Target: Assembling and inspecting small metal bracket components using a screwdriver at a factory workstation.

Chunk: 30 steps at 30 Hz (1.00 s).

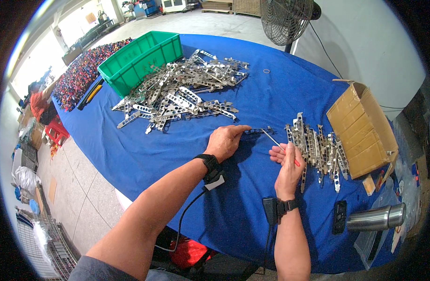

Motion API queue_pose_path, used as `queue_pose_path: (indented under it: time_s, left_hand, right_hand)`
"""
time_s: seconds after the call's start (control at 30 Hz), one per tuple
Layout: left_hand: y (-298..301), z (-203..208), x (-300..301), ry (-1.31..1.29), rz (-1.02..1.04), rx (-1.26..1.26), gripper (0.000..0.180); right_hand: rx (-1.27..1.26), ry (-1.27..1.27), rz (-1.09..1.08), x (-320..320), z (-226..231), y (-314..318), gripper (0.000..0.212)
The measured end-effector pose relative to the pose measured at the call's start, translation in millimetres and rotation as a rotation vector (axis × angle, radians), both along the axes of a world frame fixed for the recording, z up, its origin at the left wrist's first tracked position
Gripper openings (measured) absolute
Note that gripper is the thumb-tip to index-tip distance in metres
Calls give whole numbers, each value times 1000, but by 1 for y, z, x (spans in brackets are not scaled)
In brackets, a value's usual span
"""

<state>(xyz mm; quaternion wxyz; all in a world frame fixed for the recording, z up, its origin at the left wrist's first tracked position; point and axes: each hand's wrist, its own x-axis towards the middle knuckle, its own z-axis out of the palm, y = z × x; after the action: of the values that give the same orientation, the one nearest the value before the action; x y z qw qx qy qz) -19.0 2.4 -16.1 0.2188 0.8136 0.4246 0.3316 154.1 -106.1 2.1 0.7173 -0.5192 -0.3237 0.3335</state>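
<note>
My left hand (224, 143) is closed on the left end of a perforated metal strip (258, 130), held low over the blue cloth. In my right hand (288, 167) is a thin red-handled tool (275, 141); whether it is a file or a screwdriver I cannot tell. Its slim metal shaft slants up and left, and the tip is at the strip. Just right of that hand lies a spread of similar metal strips (318, 147), roughly lined up. A larger, jumbled heap of strips (182, 89) covers the far left of the table.
Behind the heap stands a green plastic crate (144, 58). An opened cardboard box (358, 129) leans at the right, with a steel flask (376, 217) and a black handheld device (339, 217) nearer me. A fan (287, 21) is beyond the blue-covered table (144, 159).
</note>
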Motion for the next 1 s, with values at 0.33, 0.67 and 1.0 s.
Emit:
queue_pose_path:
  time_s: [0.33, 0.67, 1.0]
  left_hand:
    - [-2, 4, 0, 5, 13, -33, 27]
    - [-1, 2, 1, 13, 1, -4, 25]
    - [0, -1, 1, -8, -2, -4, 26]
  right_hand:
    - [-30, -16, 42, 2, 1, -2, 37]
    - [-37, -43, 17, 3, -2, -1, 38]
    - [-16, -35, -1, 2, -2, -1, 37]
